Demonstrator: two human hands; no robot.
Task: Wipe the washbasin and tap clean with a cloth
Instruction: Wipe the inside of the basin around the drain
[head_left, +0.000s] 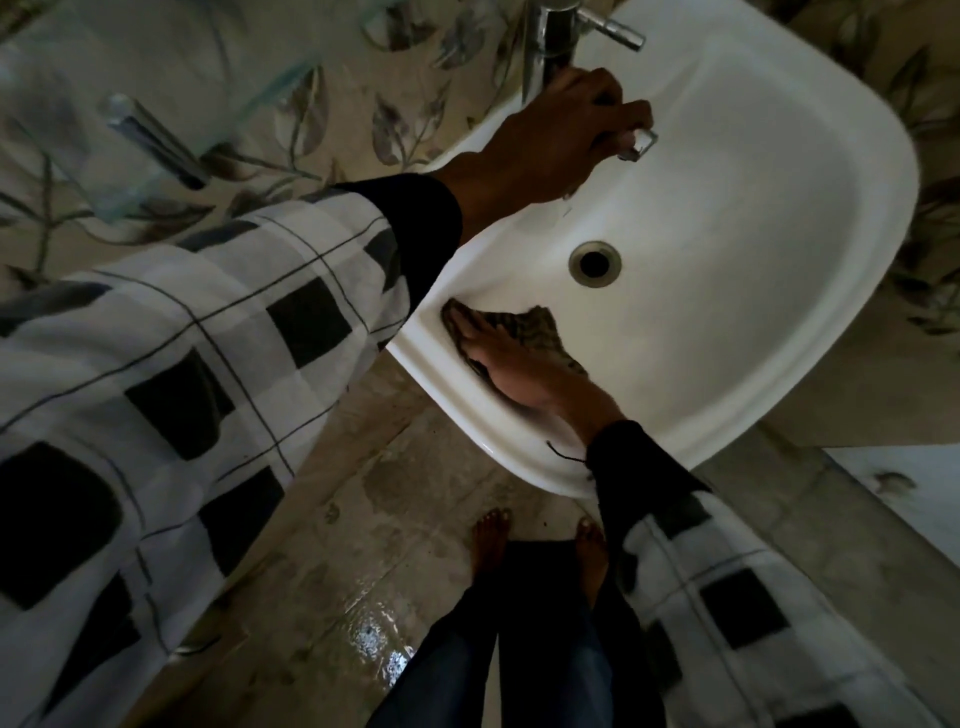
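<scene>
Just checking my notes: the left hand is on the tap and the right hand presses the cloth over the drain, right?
Not quite. In the head view the right hand presses the cloth against the basin wall near the front rim, clear of the drain. The left hand is on the tap.

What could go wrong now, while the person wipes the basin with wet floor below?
The floor shines wet near the bare feet, so a slip seems possible. The left hand covers the tap spout; water could splash out. The right hand presses the cloth at the washbasin rim, where it could slide off.
</scene>
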